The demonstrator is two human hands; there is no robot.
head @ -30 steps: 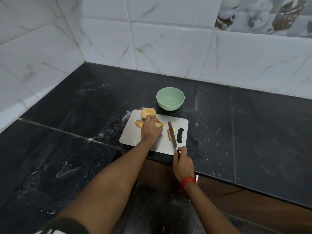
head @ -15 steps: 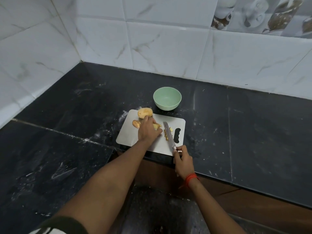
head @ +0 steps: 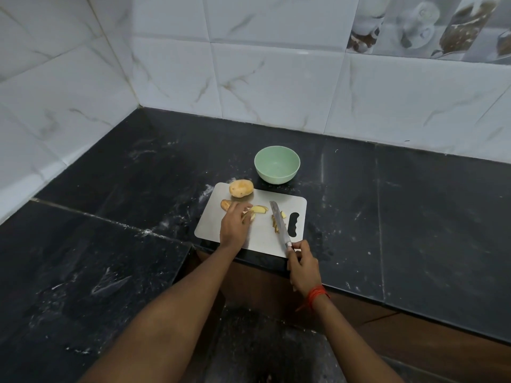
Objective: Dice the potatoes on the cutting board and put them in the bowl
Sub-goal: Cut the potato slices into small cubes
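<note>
The grey cutting board [head: 262, 239] lies at the front edge of the black counter [head: 138, 189]. At the board's middle, the left hand [head: 234, 225] curls its fingers over potato slices [head: 260, 209]. At its near corner, the right hand [head: 304, 268] grips the knife [head: 279, 221], whose blade lies beside cut strips [head: 274, 226]. A whole potato [head: 241, 188] sits at the board's far edge, and the green bowl [head: 277, 164] stands just beyond.

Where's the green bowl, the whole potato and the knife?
green bowl [head: 277, 176]: head view, its outer front wall.
whole potato [head: 241, 188]: head view, middle of its skin.
knife [head: 279, 223]: head view, middle of the blade.
</note>
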